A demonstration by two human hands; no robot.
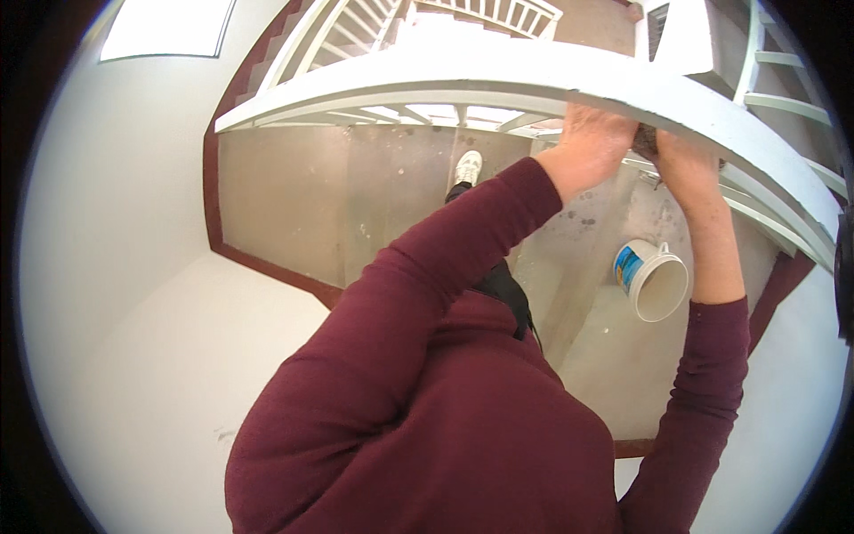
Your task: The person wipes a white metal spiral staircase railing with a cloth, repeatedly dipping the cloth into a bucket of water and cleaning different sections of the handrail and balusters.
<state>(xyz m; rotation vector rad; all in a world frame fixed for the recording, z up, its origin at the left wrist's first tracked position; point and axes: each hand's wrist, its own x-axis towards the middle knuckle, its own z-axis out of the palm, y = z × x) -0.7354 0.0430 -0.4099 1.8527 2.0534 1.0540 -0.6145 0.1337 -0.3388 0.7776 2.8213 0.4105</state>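
Both of my hands reach under the white handrail [507,67], which hides their fingers. A dark brown, bunched thing, apparently a rag [644,141], shows between them. My right hand [687,160] is closed around it, and a bit of dark material also pokes out on that hand's far side. My left hand [594,137] is right beside the rag, close to the white balusters; whether it grips the rag or a baluster cannot be seen. Below the hands, a white plastic bucket [657,287] with a blue label lies or stands tilted in view on the landing.
The landing floor [287,193] has dark wet spots and pale specks, with a dark red skirting band [212,193] along the wall [120,220]. Stairs and another white railing [494,13] lie beyond the handrail. My white shoe [468,167] stands near the balusters.
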